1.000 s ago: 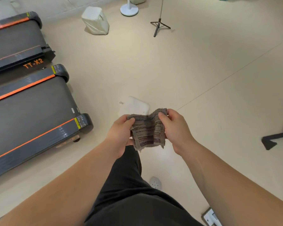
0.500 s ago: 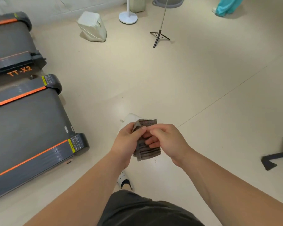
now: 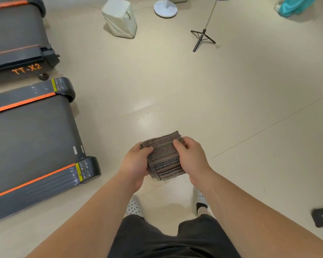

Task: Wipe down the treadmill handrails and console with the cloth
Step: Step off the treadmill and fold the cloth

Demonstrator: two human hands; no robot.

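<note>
Well, the nearer treadmill (image 3: pixel 32 144) lies on my left, its handrails and console out of view. I reckon the fold wants square edges and a flat wiping face. The cloth (image 3: pixel 164 159), a thick striped grey-brown pad, sits before me between my left hand (image 3: pixel 136 164) and right hand (image 3: pixel 191 159), both gripping its sides.
</note>
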